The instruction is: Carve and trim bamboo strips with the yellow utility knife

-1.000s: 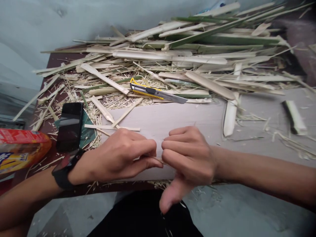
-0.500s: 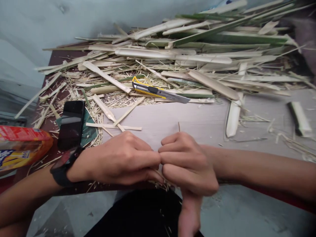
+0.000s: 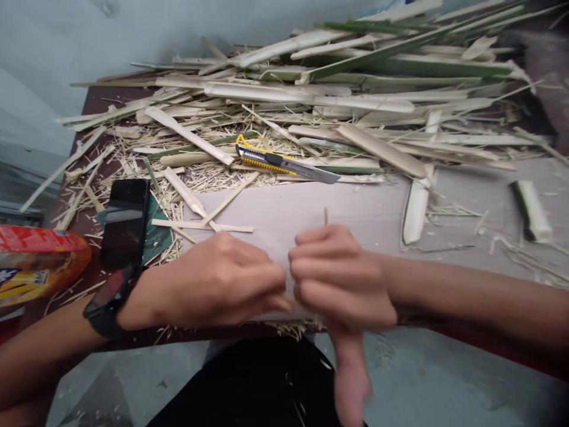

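Observation:
My left hand (image 3: 222,284), with a black watch (image 3: 113,299) on the wrist, is closed over the near part of the board (image 3: 271,207). Whatever its curled fingers pinch, if anything, is hidden. Just to its right, a small gap away, my right hand (image 3: 340,273) is closed with the thumb stretched down past the table edge. Above its index finger the end of a thin bamboo strip (image 3: 326,216) sticks up; the rest is out of sight. Both hands look slightly blurred. Beyond them lies a yellow and black utility knife (image 3: 284,161), blade out and pointing right.
Bamboo slats (image 3: 306,95) and shavings pile up across the back. Left of my hands, several thin strips (image 3: 202,225) lie crossed. Farther left are a black phone (image 3: 125,219) and an orange bottle (image 3: 44,264). On the right lie a pale slat (image 3: 416,213) and a short bamboo piece (image 3: 531,210).
My hands have drawn slightly apart, from touching to a narrow gap. The right hand has shifted a little to the right, and more of the strip's end shows above it.

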The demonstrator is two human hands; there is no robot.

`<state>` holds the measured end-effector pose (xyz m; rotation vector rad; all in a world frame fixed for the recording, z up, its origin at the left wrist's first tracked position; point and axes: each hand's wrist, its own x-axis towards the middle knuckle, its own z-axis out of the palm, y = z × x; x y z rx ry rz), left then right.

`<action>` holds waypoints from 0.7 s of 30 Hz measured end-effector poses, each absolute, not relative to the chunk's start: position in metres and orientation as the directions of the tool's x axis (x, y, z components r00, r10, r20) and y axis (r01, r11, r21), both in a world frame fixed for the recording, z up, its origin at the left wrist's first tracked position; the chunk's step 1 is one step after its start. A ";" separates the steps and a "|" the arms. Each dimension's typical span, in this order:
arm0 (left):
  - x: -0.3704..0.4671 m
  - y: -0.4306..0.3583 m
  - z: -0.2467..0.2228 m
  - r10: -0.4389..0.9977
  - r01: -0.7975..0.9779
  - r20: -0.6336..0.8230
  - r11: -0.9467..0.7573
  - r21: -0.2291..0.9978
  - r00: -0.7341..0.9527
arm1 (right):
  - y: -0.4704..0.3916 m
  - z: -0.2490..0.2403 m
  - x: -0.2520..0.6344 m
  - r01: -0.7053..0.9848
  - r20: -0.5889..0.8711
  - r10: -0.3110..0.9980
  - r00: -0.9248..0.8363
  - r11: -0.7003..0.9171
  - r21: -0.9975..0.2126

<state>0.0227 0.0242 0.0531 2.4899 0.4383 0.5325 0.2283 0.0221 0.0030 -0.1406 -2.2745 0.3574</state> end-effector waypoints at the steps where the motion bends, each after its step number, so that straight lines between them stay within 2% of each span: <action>1: 0.021 0.025 0.052 0.496 0.275 0.281 -0.777 0.566 0.822 | 0.036 0.005 0.232 -0.007 0.800 0.217 -0.559 0.964 -0.267; 3: 0.018 0.027 0.051 0.605 0.394 0.285 -0.741 0.543 0.744 | 0.060 0.010 0.241 0.084 0.775 0.190 -0.603 0.981 -0.176; 7: 0.015 0.029 0.053 0.675 0.500 0.335 -0.723 0.477 0.657 | 0.077 0.016 0.253 0.218 0.695 0.141 -0.705 0.976 0.023; 10: 0.012 0.031 0.052 0.697 0.567 0.391 -0.717 0.405 0.601 | 0.075 0.021 0.257 0.322 0.654 0.211 -0.727 0.945 0.053; 16: 0.008 0.035 0.049 0.618 0.667 0.480 -0.740 0.086 0.623 | 0.067 0.031 0.256 0.433 0.506 0.415 -0.756 0.897 -0.090; 18: 0.007 0.036 0.049 0.575 0.648 0.462 -0.761 0.001 0.675 | 0.065 0.034 0.256 0.446 0.435 0.470 -0.768 0.880 -0.163; 21: 0.008 0.038 0.048 0.513 0.569 0.371 -0.820 -0.053 0.774 | 0.064 0.041 0.257 0.444 0.223 0.509 -0.831 0.850 -0.284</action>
